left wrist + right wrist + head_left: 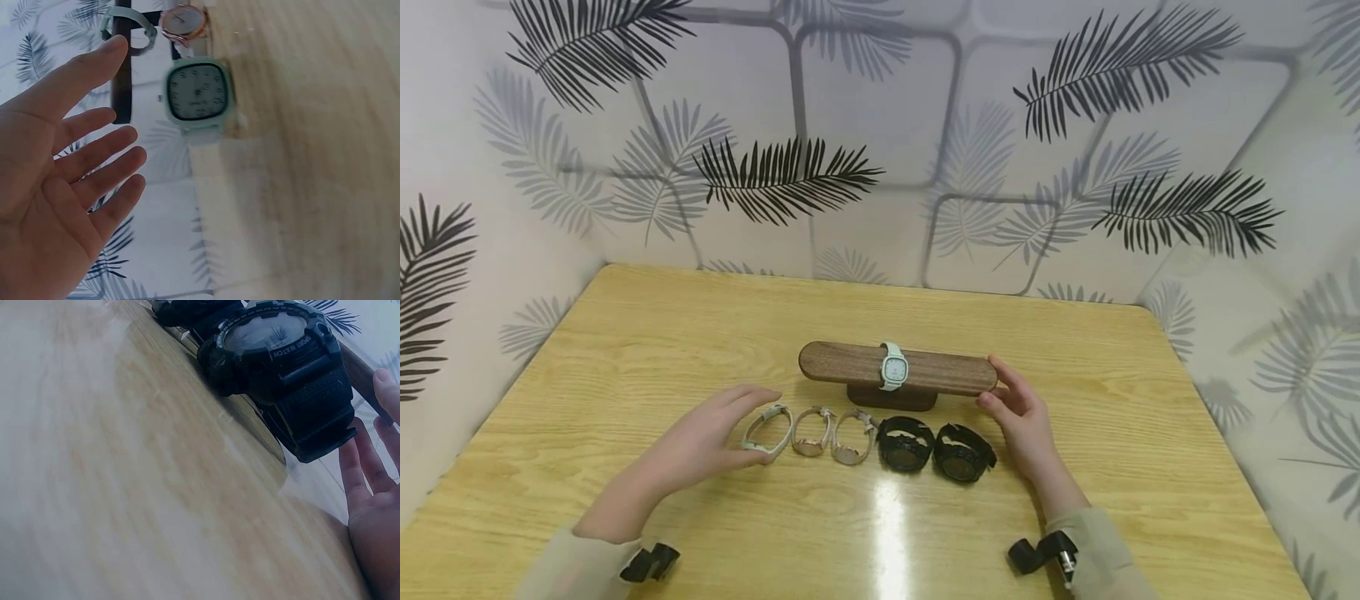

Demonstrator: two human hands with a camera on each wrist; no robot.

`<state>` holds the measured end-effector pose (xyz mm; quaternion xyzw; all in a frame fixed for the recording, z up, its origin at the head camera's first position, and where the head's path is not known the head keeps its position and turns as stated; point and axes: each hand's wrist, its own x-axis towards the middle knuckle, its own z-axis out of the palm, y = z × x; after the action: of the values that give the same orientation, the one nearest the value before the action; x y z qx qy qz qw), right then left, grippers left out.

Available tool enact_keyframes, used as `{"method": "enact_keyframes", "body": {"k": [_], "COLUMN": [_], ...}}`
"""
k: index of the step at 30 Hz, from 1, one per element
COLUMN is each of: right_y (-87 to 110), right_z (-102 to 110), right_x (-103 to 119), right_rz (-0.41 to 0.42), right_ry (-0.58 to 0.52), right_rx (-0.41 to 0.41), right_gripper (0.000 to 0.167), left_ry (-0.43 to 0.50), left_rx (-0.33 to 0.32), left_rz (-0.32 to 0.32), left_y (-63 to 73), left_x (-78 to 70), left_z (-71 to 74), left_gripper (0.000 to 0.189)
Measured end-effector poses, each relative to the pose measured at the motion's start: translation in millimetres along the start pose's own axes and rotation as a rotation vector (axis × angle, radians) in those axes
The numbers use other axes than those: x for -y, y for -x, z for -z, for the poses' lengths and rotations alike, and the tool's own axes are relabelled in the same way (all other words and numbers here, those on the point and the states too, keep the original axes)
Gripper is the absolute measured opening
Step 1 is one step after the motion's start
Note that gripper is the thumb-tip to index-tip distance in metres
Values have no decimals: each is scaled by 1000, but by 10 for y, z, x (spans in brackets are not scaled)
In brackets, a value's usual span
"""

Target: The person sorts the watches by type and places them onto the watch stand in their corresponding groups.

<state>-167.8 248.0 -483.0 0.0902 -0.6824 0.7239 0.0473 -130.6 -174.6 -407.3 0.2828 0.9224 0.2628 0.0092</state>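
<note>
A dark wooden watch stand (pixel 951 373) has a mint-green watch (pixel 894 369) strapped round the middle of its bar. My right hand (pixel 1022 421) holds the bar's right end, index finger behind it and thumb in front. On the left, my left hand (pixel 711 429) is spread around a second mint-green square watch (pixel 199 94), which stands at the row's left end. In the left wrist view its fingers are relaxed and apart from that watch. Two rose-gold watches (pixel 809 447) and two black sport watches (pixel 904 454) continue the row in front of the stand.
Everything stands on a light wood-grain table (pixel 737 533), whose far edge meets a leaf-patterned backdrop (pixel 880 233). A bright reflection lies on the tabletop before the black watches. In the right wrist view, one black watch (pixel 306 394) stands close by the right hand.
</note>
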Motion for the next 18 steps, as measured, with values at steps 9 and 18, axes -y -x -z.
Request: {"method": "enact_keyframes", "body": {"k": [9, 18], "right_y": [-1, -2], "right_z": [3, 0], "right_x": [-6, -16], "right_rz": [19, 12], "right_ry": [-41, -31], "right_rx": [7, -8], "right_gripper": [53, 52], "left_ry": [9, -93], "left_rx": [38, 24], "left_rz": [-29, -117], "left_y": [17, -7], "left_x": [141, 201], "left_z": [-107, -175], "left_gripper": [60, 38]}}
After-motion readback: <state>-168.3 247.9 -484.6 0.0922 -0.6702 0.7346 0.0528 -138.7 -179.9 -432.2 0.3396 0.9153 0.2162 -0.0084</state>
